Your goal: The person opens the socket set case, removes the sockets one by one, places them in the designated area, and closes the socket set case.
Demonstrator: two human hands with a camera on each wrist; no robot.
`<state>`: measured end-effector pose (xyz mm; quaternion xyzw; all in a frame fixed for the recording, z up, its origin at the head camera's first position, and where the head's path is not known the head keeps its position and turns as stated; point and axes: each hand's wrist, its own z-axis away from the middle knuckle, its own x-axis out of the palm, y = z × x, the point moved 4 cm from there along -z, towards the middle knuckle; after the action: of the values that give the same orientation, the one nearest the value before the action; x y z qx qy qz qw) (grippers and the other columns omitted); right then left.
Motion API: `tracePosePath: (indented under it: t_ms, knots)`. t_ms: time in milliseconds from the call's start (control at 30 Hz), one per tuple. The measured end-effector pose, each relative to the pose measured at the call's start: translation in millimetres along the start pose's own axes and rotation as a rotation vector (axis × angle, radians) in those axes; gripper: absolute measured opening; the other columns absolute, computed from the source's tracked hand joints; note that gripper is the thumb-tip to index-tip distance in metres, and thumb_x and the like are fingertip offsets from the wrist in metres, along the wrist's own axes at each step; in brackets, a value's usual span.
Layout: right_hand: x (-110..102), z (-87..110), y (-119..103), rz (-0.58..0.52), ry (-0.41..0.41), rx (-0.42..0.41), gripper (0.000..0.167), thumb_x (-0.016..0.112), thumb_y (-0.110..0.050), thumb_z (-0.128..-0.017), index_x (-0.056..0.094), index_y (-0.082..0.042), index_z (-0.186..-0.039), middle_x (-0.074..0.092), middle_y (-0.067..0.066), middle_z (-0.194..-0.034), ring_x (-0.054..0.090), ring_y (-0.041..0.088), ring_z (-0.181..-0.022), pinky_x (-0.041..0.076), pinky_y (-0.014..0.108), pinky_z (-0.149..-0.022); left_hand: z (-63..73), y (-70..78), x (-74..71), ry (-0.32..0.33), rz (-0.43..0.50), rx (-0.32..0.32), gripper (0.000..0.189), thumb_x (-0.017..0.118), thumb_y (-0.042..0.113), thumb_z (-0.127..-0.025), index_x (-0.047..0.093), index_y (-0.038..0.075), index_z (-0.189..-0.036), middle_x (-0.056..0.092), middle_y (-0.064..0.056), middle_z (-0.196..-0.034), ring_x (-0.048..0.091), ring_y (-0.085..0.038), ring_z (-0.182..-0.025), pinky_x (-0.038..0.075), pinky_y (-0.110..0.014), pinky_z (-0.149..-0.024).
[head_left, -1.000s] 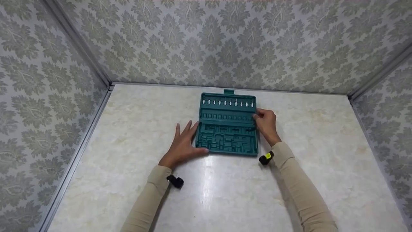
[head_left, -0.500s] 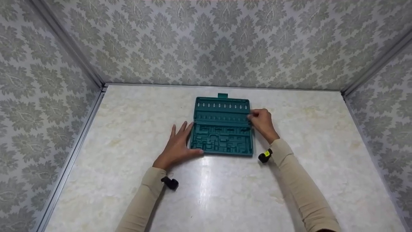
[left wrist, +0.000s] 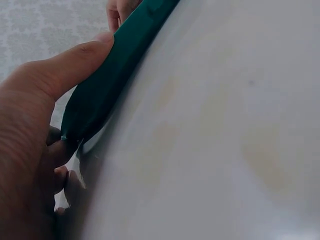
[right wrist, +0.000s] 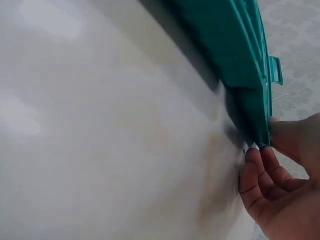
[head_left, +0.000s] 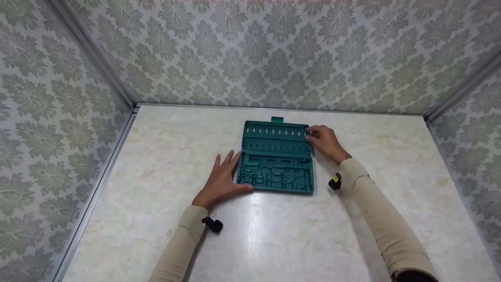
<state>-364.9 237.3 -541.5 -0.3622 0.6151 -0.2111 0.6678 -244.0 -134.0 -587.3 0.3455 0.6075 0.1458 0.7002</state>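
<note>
A green plastic tool case [head_left: 274, 147] lies unfolded on the table, its moulded base [head_left: 275, 172] nearer me and its lid beyond. Small silvery bits [head_left: 273, 131] stand in a row in the lid; most of the base's recesses look bare. My left hand [head_left: 223, 180] spans the near left corner, fingers spread along the left side and thumb along the front edge. In the left wrist view, the thumb touches the green wall [left wrist: 102, 80]. My right hand [head_left: 327, 142] pinches the lid's right edge between thumb and fingers, as the right wrist view also shows.
The pale marbled table [head_left: 164, 145] runs back to a patterned wall [head_left: 254, 58]. Side walls with metal edging flank it left and right. A latch tab [head_left: 277, 119] sticks out from the lid's far edge.
My right hand has slid farther up the lid's right edge, toward the far corner. The lid looks slightly shorter in the head view. My left hand keeps its place at the near left corner.
</note>
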Motion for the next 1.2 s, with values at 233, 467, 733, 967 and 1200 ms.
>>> tracePosePath:
  t_ms: [233, 467, 733, 967, 1200]
  knots:
    - [-3, -6.3, 0, 0.057, -0.091, 0.014, 0.044, 0.061, -0.006, -0.112, 0.057, 0.012, -0.152, 0.064, 0.034, -0.137, 0.063, 0.047, -0.126, 0.053, 0.061, -0.109, 1.6, 0.3, 7.2, -0.003, 0.006, -0.001, 0.133, 0.079, 0.086, -0.076, 0.018, 0.029, -0.179, 0.01, -0.006, -0.185, -0.011, -0.042, -0.169, 0.006, -0.064, -0.135]
    - [-4, -15.5, -5, 0.1, -0.192, 0.048, 0.045, 0.059, -0.003, -0.112, 0.054, 0.014, -0.154, 0.063, 0.036, -0.143, 0.062, 0.046, -0.131, 0.05, 0.061, -0.112, 3.6, 0.2, 8.1, 0.002, 0.011, -0.015, 0.133, 0.079, 0.086, -0.075, 0.018, 0.03, -0.179, 0.01, -0.005, -0.185, -0.011, -0.041, -0.169, 0.005, -0.064, -0.135]
    - [-2, -18.0, -11, 0.08, -0.213, 0.101, 0.044, 0.057, -0.002, -0.113, 0.053, 0.013, -0.154, 0.06, 0.036, -0.145, 0.061, 0.046, -0.134, 0.05, 0.06, -0.113, 1.0, 1.4, 4.4, -0.003, -0.016, 0.05, 0.133, 0.081, 0.081, -0.079, 0.015, 0.024, -0.179, 0.011, -0.011, -0.185, -0.005, -0.036, -0.171, -0.002, -0.058, -0.136]
    - [1, -19.1, -10, 0.054, -0.248, 0.123, 0.043, 0.055, -0.003, -0.114, 0.049, 0.012, -0.154, 0.059, 0.036, -0.14, 0.06, 0.041, -0.124, 0.05, 0.059, -0.108, 0.8, -0.4, 0.9, -0.023, -0.009, 0.075, 0.135, 0.081, 0.081, -0.079, 0.012, 0.023, -0.18, 0.01, -0.009, -0.185, -0.001, -0.026, -0.171, -0.009, -0.05, -0.136]
    - [0, -19.5, -13, 0.094, -0.185, 0.039, 0.04, 0.061, -0.001, -0.111, 0.054, 0.015, -0.146, 0.055, 0.037, -0.134, 0.056, 0.043, -0.118, 0.048, 0.061, -0.106, 0.9, -0.9, -0.9, -0.031, 0.007, 0.067, 0.137, 0.08, 0.084, -0.077, 0.011, 0.024, -0.18, 0.007, -0.007, -0.185, -0.005, -0.026, -0.171, -0.009, -0.052, -0.136]
